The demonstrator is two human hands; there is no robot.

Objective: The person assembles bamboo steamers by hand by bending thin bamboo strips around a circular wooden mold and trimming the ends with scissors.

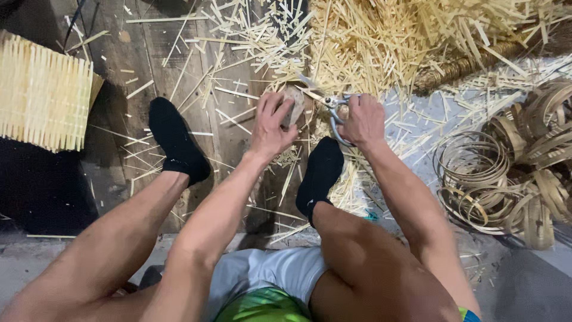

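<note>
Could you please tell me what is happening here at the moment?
A seated person is working over a wooden floor strewn with bamboo offcuts. The left hand grips a small woven piece, while the right hand holds metal shears with the blades pointing at that piece. A heap of cut slivers lies ahead, coiled bamboo strips to the right, and a woven panel to the left.

Bamboo strips (381,36) pale straw-yellow, same for the slatted panel (42,89); coiled bands (506,173) duller tan-brown. Scissors (333,107) silver-grey, the small round piece (293,104) in the left hand (271,125) greyish-brown. Socks (176,140) plain black, shorts (268,274) light grey over bright green, floor planks (149,53) dark weathered brown.
</note>
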